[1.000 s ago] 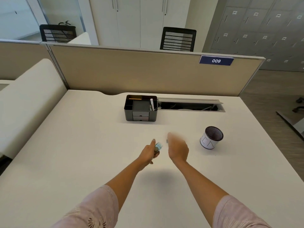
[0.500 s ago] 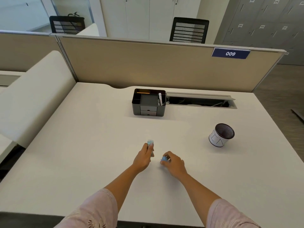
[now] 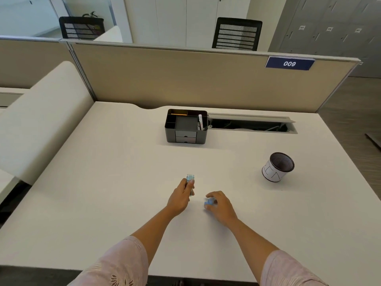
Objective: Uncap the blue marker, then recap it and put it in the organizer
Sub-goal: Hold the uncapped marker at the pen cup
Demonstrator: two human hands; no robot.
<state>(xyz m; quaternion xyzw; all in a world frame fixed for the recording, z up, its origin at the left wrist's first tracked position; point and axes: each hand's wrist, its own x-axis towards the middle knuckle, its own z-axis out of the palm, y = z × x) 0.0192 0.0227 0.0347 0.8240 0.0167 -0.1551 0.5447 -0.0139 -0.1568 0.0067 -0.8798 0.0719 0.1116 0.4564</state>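
My left hand (image 3: 181, 196) grips the blue marker (image 3: 190, 180) upright over the middle of the desk, its light-blue end sticking up above my fingers. A hand's width to the right, my right hand (image 3: 221, 206) rests low on the desk with its fingertips on the small blue cap (image 3: 209, 202). Cap and marker are apart. The black organizer (image 3: 185, 137) stands at the back of the desk, well beyond both hands, with open compartments on top and two small drawers in front. A white pen stands in its right compartment.
A mesh pen cup (image 3: 277, 167) with a white paper wrap sits tilted at the right of the white desk (image 3: 103, 182). An open cable tray (image 3: 251, 125) lies right of the organizer. A beige partition (image 3: 185, 79) closes off the back.
A second ago my hands were close together at the marker. They have since pulled apart, the right one coming down to the desk with the cap. The view has shifted slightly.
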